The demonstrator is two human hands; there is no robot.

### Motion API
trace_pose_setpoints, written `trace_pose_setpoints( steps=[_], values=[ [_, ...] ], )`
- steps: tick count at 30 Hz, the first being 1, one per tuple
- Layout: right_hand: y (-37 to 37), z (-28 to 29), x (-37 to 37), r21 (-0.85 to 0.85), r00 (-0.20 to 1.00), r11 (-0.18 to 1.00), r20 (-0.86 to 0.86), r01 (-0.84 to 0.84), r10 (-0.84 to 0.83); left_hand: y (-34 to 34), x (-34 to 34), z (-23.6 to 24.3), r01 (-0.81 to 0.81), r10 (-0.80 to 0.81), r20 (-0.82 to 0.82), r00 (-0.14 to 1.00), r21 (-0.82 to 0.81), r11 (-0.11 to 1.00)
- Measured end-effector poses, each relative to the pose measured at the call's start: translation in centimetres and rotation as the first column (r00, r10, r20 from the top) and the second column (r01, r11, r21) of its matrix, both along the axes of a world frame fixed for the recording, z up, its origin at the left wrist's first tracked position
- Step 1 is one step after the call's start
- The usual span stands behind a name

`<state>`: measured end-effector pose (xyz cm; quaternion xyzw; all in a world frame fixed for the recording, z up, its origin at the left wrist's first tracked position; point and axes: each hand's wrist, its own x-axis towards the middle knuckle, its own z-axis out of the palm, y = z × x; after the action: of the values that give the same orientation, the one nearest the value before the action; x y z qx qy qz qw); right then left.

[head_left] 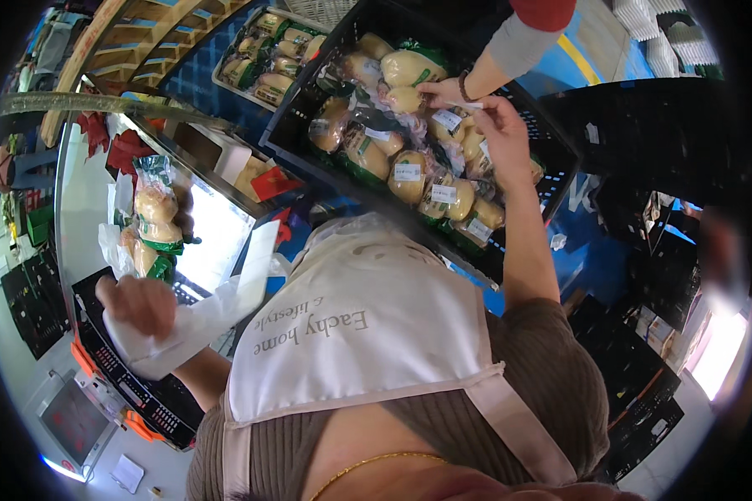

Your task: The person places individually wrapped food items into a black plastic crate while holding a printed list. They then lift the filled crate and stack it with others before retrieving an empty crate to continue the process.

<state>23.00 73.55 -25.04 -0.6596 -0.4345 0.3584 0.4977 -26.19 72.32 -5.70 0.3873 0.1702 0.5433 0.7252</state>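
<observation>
The black crate (301, 125) of bagged potatoes (409, 171) is sitting far right. Your right hand (503, 134) is reaching over it, fingers pinching a white label (470, 106) — another person's hand (444, 90) touching it too. Near left, your left hand (138, 305) is clutching white paper (200, 321).

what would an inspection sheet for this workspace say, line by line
surface: white scale platform at the person's left, carrying a clear bag of yellow-brown produce.
job's things: black plastic crate full of clear bagged yellow produce with white labels.
clutter: red paper pieces behind the scale; a second tray of bagged produce further back.
grippers: left hand grips white paper strip; right hand reaches into the crate at a label; a co-worker's hand meets it there.
cables: nothing seen.
surroundings: black keypad with orange edge, small screen, blue floor.
</observation>
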Motion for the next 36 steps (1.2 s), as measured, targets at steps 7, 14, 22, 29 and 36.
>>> trace_pose_setpoints(
  steps=[7,14,22,29,36],
  values=[
    [6.1,-0.5,-0.1,-0.099,0.778,0.922,0.507,-0.376,0.371,-1.5,3.8,-3.9,-0.167,0.179,-0.421,0.889,0.065,0.984],
    [15.3,-7.0,0.2,-0.526,0.288,0.653,0.614,-0.545,0.735,-1.6,6.4,-4.5,-0.112,0.098,-0.535,0.839,0.006,0.994],
    [19.0,-3.4,-3.4,-0.664,-0.485,0.362,0.736,-0.654,0.473,-1.8,9.1,-6.4,-0.133,0.08,-0.531,0.844,-0.063,0.989],
    [19.2,-5.4,-4.4,-0.638,-0.398,0.414,0.749,-0.65,0.53,-0.2,11.8,-7.2,0.032,-0.085,-0.587,0.805,-0.101,0.994],
    [8.6,3.6,-10.4,-0.04,0.625,0.63,-0.183,-0.776,0.758,1.1,14.1,-9.7,-0.168,0.099,-0.745,0.66,-0.017,0.986]
  ],
)
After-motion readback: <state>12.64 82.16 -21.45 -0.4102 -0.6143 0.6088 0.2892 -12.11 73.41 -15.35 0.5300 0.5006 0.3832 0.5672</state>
